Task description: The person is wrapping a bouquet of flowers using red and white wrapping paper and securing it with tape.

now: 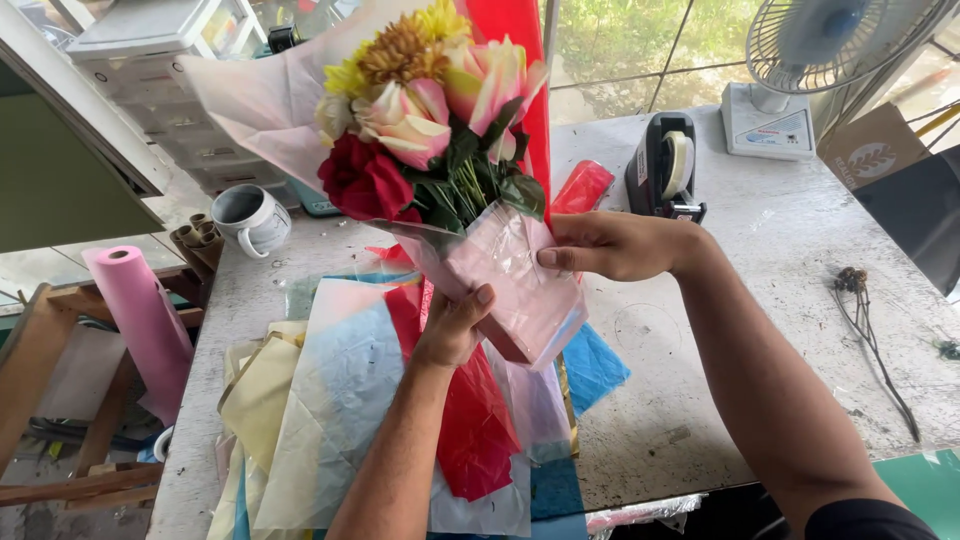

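Note:
I hold up a bouquet (425,125) of a red rose, pink roses and yellow flowers with green stems. Pale pink wrapping paper (505,275) covers its lower part. My left hand (452,325) grips the wrapped stems from below. My right hand (610,245) pinches the paper's upper right edge against the stems. A larger pale pink sheet (255,100) and a red sheet (515,25) stand behind the flowers.
Loose sheets of coloured paper (345,400) lie under the bouquet on the worn white table (700,400). A tape dispenser (668,165), a fan (800,60), a mug (250,218), a pink paper roll (140,315) and dry stems (875,330) surround them.

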